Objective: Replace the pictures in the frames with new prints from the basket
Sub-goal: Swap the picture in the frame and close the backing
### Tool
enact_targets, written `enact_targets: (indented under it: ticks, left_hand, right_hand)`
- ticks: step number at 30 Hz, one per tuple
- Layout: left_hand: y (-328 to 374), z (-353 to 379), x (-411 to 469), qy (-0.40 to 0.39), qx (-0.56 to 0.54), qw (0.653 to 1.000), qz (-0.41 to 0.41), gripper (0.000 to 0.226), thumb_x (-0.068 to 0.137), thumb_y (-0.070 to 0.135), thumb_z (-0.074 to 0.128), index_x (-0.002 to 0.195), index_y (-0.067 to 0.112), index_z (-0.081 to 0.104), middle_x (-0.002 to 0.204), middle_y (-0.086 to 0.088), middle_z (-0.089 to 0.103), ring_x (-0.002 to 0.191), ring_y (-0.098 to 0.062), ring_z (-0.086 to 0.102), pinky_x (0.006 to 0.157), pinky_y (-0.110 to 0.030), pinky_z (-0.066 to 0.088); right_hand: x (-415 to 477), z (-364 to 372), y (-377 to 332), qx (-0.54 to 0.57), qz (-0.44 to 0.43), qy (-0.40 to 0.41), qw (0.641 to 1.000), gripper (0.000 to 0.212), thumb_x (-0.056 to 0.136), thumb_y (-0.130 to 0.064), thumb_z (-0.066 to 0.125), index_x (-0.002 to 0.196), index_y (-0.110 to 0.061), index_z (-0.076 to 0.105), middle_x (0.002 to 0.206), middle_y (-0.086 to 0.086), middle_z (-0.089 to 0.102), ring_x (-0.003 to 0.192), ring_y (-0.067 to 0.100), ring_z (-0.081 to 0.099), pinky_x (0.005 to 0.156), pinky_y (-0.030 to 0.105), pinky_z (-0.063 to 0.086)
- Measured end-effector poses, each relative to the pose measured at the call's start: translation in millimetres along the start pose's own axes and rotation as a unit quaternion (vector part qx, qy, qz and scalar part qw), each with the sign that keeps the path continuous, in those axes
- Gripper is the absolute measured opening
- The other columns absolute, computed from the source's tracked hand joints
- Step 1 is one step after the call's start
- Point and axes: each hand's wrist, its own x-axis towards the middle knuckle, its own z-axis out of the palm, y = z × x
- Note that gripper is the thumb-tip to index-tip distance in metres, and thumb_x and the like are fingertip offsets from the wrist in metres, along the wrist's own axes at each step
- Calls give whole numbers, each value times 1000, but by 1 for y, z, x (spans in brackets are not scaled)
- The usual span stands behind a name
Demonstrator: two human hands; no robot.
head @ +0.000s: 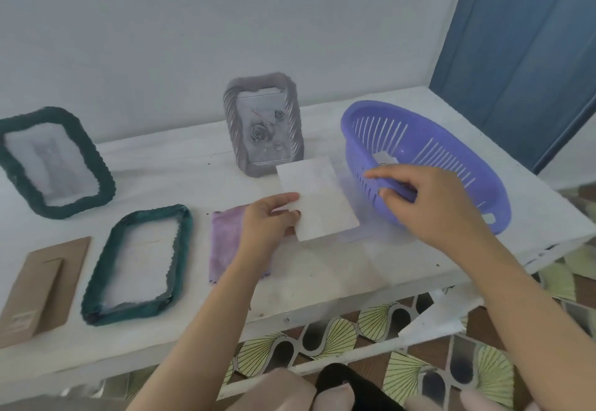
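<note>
My left hand (269,220) pinches a white print (317,199) by its left edge, holding it above the table. My right hand (422,197) grips the near rim of the purple slotted basket (451,152), which is tilted; a white print (385,159) lies inside it. A grey ornate frame (263,123) with a rose picture stands upright behind the held print. A dark green frame (51,162) leans at the far left. Another green frame (138,262) lies flat, and its brown backing board (42,288) lies to its left.
A purple cloth (225,243) lies on the white table (322,275) under my left wrist. The wall runs close behind the frames, a blue door (522,43) is at the right. Patterned floor tiles and a scrap of paper (432,323) show below the table's front edge.
</note>
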Motion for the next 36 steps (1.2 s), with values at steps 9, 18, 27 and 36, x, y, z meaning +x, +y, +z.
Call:
enact_targets:
  ticks: [9,18,27,36]
  left_hand:
    - [2,49,17,-7,118,993,-1,26,79,-7,62,100,7,66,96,-12,63,65,-14,61,63,-21,57]
    - [-4,60,14,1,273,962,30,29,73,2,65,99,12,69,83,-10,66,66,-21,61,66,-26,53]
    - [-14,63,12,55,459,878,122,35,76,22,68,111,19,64,123,-4,51,114,-24,46,88,-30,40]
    - [-12,59,2,64,203,960,182,30,92,18,52,122,22,56,116,6,60,103,-7,57,76,-10,39]
  right_hand:
    - [19,-22,12,85,12,-25,996,30,86,-9,58,101,-32,69,86,-8,70,85,18,64,72,12,47]
    - [18,-11,12,62,-13,-75,995,30,85,-11,58,104,-32,69,94,-12,68,74,-3,60,72,17,50]
    - [9,14,15,37,-35,-135,989,28,83,-15,62,107,-27,70,82,-21,62,65,-25,48,60,-4,34]
    - [34,-6,34,112,79,-86,987,18,87,-21,59,98,-30,70,97,-8,69,83,5,64,80,27,52]
